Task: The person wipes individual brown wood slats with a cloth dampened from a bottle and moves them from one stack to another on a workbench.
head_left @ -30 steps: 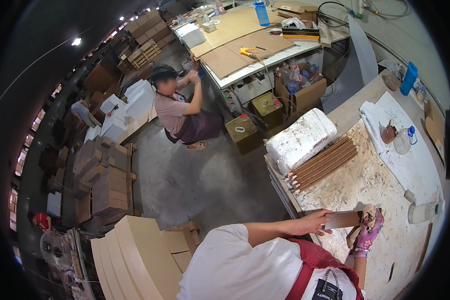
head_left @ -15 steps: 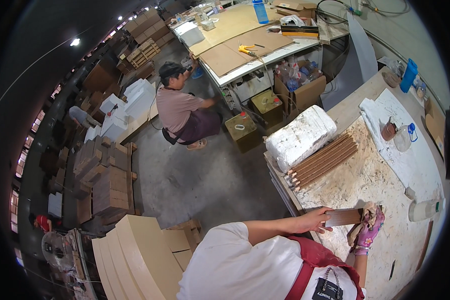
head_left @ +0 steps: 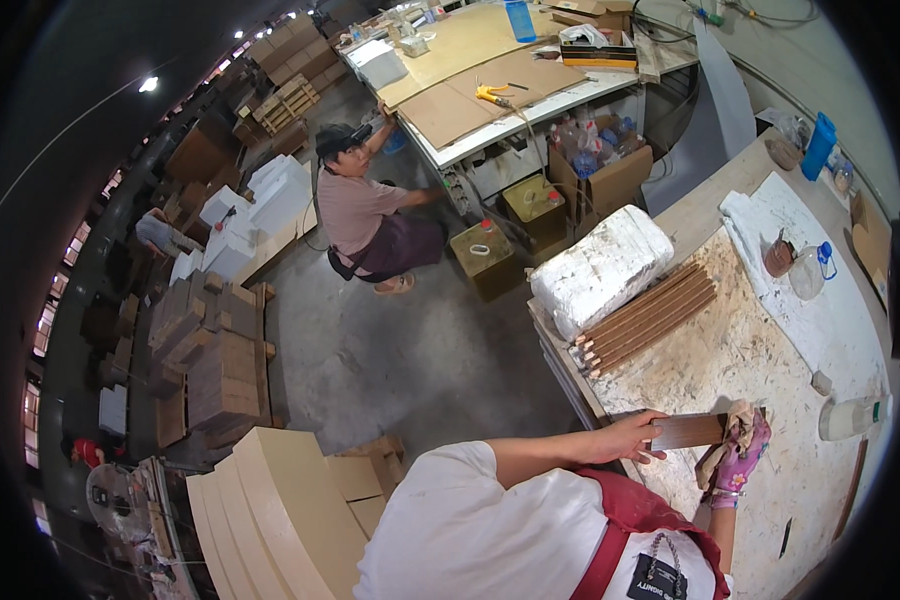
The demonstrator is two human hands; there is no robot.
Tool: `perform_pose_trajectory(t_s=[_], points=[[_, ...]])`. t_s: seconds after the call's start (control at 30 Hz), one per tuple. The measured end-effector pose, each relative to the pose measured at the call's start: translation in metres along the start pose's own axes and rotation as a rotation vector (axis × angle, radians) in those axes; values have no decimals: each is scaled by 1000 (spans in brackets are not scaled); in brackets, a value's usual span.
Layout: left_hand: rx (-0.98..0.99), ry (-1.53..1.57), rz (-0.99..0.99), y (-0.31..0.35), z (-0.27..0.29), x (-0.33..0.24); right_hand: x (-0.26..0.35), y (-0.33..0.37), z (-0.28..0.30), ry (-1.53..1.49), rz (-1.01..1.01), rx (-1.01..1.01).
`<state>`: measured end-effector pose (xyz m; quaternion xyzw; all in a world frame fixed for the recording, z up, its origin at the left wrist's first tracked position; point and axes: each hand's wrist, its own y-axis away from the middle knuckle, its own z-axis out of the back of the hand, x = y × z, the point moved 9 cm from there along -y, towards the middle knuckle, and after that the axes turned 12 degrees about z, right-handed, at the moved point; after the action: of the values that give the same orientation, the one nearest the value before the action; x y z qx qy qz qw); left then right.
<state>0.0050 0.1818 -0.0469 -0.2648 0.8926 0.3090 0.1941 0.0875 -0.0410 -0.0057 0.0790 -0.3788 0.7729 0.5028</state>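
A dark brown wooden strip [head_left: 692, 431] lies crosswise between my hands, over the stained worktable [head_left: 760, 370]. My bare left hand [head_left: 625, 438] grips its left end, with fingers and thumb closed on the edge. On my right hand [head_left: 740, 455] is a pink-purple patterned glove. Its fingers press a crumpled tan rag [head_left: 711, 468] around the strip's right end, which the rag mostly hides. Beyond my left hand, several brown wooden strips [head_left: 650, 320] lie side by side in a stack.
A white wrapped block [head_left: 602, 270] stands behind the stacked strips. To the right are a clear bottle [head_left: 850, 418], a blue-capped jar [head_left: 808, 275] and a white sheet [head_left: 785, 260]. A co-worker [head_left: 370, 205] squats on the floor beside metal cans [head_left: 482, 262]. Pale panels [head_left: 280, 510] stand at lower left.
My hands, the strip and the rag stay nearly in the same place. The squatting co-worker has turned their head somewhat.
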Motion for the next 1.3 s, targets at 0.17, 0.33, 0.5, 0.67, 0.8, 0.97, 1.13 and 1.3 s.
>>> perform_pose_trajectory(t_s=[0.17, 0.33, 0.5, 0.67, 0.8, 0.97, 1.13, 1.3], points=[[-7, -3, 3, 1, 0, 0, 6, -1, 1, -16, -15, -8], [-77, -46, 11, 5, 0, -7, 1, -8, 0, -110, -18, 7], [-56, -21, 18, 3, 0, -4, 71, -23, 5, -54, 175, 288], [-68, 3, 31, -5, 5, 0, 75, -2, -29, 62, 110, 371], [-64, -15, 44, -1, 3, 3, -85, -10, 38, -24, -127, 50], [-82, -54, 59, -1, 2, 1, -101, -23, 71, 65, -166, 132], [-33, 29, 44, -6, 13, 3, 56, -5, -28, 95, 91, 530], [-12, -28, 38, -2, 0, -2, -87, -14, 37, -161, -195, 95]])
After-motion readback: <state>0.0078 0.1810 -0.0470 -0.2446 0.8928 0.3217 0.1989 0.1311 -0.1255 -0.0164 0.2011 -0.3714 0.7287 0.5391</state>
